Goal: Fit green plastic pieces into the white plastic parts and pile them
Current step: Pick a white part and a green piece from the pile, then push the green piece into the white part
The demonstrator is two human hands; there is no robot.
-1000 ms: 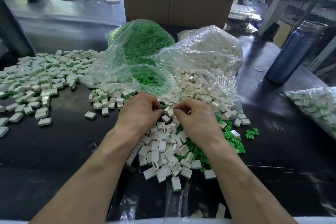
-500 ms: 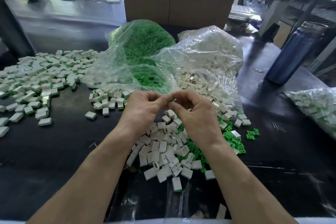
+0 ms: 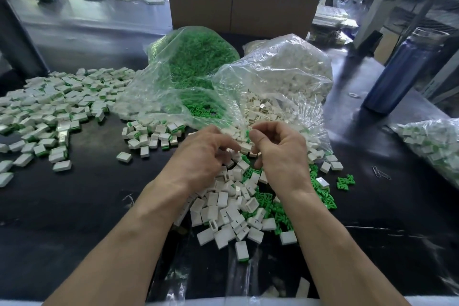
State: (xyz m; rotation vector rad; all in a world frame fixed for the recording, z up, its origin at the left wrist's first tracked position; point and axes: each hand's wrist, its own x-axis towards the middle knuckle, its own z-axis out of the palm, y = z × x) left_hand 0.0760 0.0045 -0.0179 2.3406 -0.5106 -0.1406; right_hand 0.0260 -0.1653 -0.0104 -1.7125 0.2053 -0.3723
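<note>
Broadly, a dark desk (image 3: pixel 74 206) fills the view, with a brown cardboard box (image 3: pixel 238 12) standing at its far edge. In front of the box slump two clear plastic bags: the bag of green pieces (image 3: pixel 193 57) on the left and the bag of white parts (image 3: pixel 285 69) just beside it on the right, their open mouths spilling toward the person. To the far left spreads the pile of assembled parts (image 3: pixel 49 112) — white shells with green showing at the edges — and a smaller cluster (image 3: pixel 151 134) lies nearer the middle. At the right edge sits another clear bag of finished parts (image 3: pixel 432 146), and behind it a blue bottle (image 3: pixel 402 69) stands upright.

Close to the person, loose white parts (image 3: pixel 223 208) are heaped together with loose green pieces (image 3: pixel 275 208), the green lying mostly on the right side of the heap; a little knot of green pieces (image 3: pixel 345 181) rests apart, near a paper clip (image 3: pixel 380 173).

Both forearms reach in from the bottom. The left hand (image 3: pixel 201 156) and right hand (image 3: pixel 280 154) hover close together above the heap, fingers curled inward. Between their fingertips sits a white part (image 3: pixel 246 147) — the left hand's grip appears to pinch it, though the contact is partly hidden. Whether the right hand's curled fingers grasp anything I cannot tell.
</note>
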